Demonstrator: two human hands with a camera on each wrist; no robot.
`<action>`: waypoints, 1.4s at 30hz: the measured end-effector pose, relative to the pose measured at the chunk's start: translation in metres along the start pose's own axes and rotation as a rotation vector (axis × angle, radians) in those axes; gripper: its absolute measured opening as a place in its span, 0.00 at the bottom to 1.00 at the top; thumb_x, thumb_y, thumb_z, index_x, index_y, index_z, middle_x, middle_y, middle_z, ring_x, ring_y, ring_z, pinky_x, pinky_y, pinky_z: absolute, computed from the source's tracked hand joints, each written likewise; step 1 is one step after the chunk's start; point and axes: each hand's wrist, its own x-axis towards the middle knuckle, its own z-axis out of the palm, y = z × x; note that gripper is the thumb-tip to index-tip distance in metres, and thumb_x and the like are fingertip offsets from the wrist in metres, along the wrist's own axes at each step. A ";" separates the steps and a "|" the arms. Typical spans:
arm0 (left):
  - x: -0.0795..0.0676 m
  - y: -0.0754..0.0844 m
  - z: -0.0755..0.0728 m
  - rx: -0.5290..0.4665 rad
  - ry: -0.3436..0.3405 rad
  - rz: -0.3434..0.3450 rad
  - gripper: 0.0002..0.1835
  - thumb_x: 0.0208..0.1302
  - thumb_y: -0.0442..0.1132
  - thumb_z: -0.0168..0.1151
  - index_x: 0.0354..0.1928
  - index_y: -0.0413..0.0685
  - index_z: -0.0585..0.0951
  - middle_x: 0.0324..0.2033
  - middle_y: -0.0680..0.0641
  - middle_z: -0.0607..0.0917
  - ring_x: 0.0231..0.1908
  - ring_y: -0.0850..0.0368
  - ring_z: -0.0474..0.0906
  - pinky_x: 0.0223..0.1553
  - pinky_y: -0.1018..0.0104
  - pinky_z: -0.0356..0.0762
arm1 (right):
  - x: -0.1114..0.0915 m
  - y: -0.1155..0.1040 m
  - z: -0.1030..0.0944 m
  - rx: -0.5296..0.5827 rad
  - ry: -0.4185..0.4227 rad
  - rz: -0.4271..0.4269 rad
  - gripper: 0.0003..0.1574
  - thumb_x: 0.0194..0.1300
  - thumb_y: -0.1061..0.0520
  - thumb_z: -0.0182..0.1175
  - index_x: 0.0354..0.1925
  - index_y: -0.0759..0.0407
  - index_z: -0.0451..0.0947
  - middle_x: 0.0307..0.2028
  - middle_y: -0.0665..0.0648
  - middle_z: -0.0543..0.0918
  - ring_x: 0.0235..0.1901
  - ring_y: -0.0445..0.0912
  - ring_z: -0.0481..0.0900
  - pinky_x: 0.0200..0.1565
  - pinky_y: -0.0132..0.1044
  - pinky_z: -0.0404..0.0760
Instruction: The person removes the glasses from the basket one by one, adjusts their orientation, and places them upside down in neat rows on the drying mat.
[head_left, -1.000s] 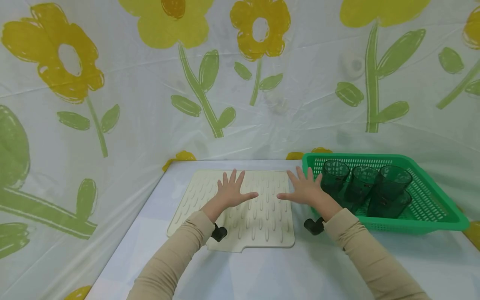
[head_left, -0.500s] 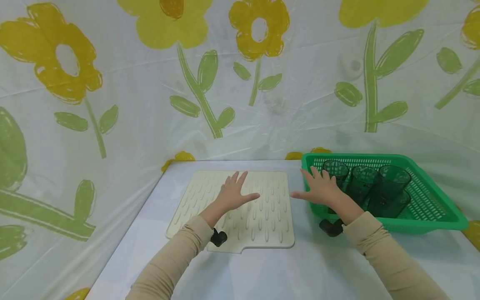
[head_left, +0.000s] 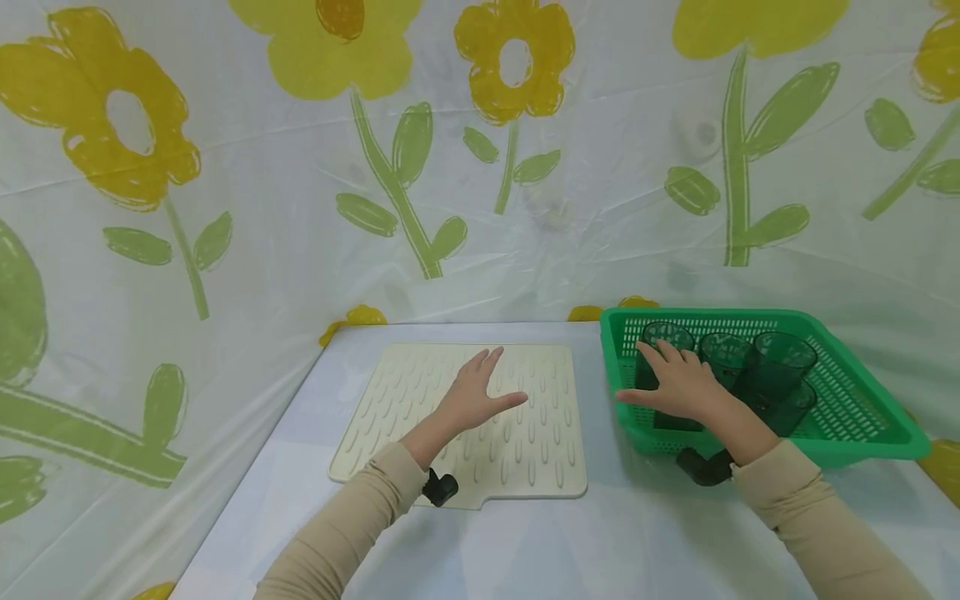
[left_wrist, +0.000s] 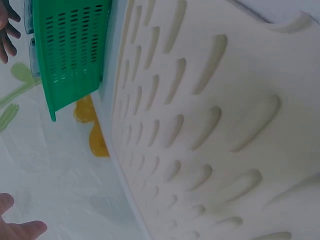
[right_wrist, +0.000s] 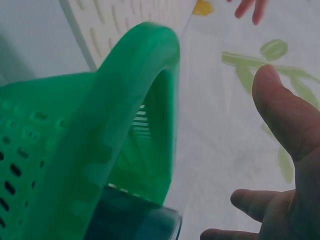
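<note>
My left hand (head_left: 470, 397) hovers over a cream ridged drying mat (head_left: 525, 442), fingers extended and thumb pointing right, holding nothing. To the right, my right hand (head_left: 681, 385) is spread above the left part of a green plastic basket (head_left: 862, 450). Inside the basket stand several dark green glasses; the leftmost glass (head_left: 667, 333) is partly hidden behind my right fingers, another glass (head_left: 783, 354) is farther right. In the right wrist view the thumb and fingers are apart from the basket rim (right_wrist: 145, 45) and a glass (right_wrist: 135, 215); nothing is gripped.
The pale table (head_left: 525, 550) carries the mat and, to its right, the basket. Behind and at the left hangs a white curtain (head_left: 300, 250) printed with yellow flowers. A black wrist camera (head_left: 441, 488) sits below the left hand, another black camera (head_left: 705, 467) below the right.
My right hand has moved right, from the mat's right edge to over the basket's glasses. My left hand has shifted only slightly right, over the mat.
</note>
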 end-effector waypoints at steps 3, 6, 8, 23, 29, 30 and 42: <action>-0.003 0.001 0.001 -0.025 -0.001 0.006 0.49 0.54 0.68 0.54 0.71 0.54 0.48 0.69 0.41 0.51 0.68 0.41 0.47 0.61 0.41 0.55 | -0.004 0.005 -0.001 0.014 0.005 0.005 0.64 0.51 0.25 0.54 0.68 0.68 0.49 0.63 0.79 0.50 0.57 0.79 0.49 0.52 0.72 0.52; -0.005 0.001 0.003 -0.051 0.003 0.012 0.50 0.53 0.69 0.53 0.71 0.54 0.49 0.69 0.41 0.51 0.68 0.41 0.48 0.61 0.41 0.56 | -0.008 0.011 -0.001 0.033 0.010 0.001 0.64 0.51 0.25 0.54 0.67 0.69 0.49 0.62 0.81 0.50 0.56 0.80 0.48 0.51 0.73 0.53; -0.006 0.001 0.004 -0.064 0.001 0.011 0.51 0.52 0.70 0.53 0.71 0.54 0.48 0.69 0.41 0.51 0.68 0.41 0.47 0.61 0.41 0.56 | -0.009 0.014 -0.001 0.046 0.011 0.002 0.64 0.52 0.26 0.54 0.67 0.69 0.48 0.62 0.81 0.50 0.56 0.81 0.48 0.51 0.73 0.54; -0.010 -0.002 0.014 -0.239 0.056 0.054 0.50 0.53 0.69 0.53 0.71 0.50 0.50 0.69 0.42 0.53 0.68 0.45 0.49 0.62 0.44 0.55 | -0.016 0.032 0.003 0.105 0.004 0.044 0.64 0.54 0.27 0.54 0.67 0.72 0.46 0.60 0.84 0.49 0.54 0.82 0.48 0.45 0.73 0.59; -0.013 0.003 0.013 -0.368 0.081 0.042 0.49 0.53 0.68 0.54 0.71 0.51 0.50 0.68 0.42 0.54 0.67 0.43 0.51 0.62 0.44 0.56 | -0.017 0.037 0.004 0.128 0.007 0.062 0.64 0.55 0.28 0.54 0.67 0.74 0.44 0.59 0.85 0.49 0.53 0.82 0.48 0.45 0.73 0.58; -0.013 0.003 0.013 -0.401 0.086 0.038 0.49 0.53 0.68 0.54 0.71 0.51 0.50 0.68 0.42 0.54 0.67 0.43 0.52 0.61 0.44 0.57 | -0.017 0.038 0.004 0.131 0.009 0.064 0.64 0.55 0.28 0.54 0.67 0.74 0.44 0.59 0.85 0.49 0.53 0.82 0.48 0.45 0.73 0.58; -0.010 -0.003 0.022 -0.645 0.134 0.050 0.48 0.54 0.67 0.55 0.70 0.53 0.51 0.68 0.42 0.57 0.64 0.42 0.58 0.59 0.48 0.64 | -0.014 0.045 0.008 0.145 0.006 0.056 0.63 0.54 0.30 0.57 0.64 0.77 0.48 0.56 0.87 0.52 0.52 0.81 0.51 0.46 0.71 0.58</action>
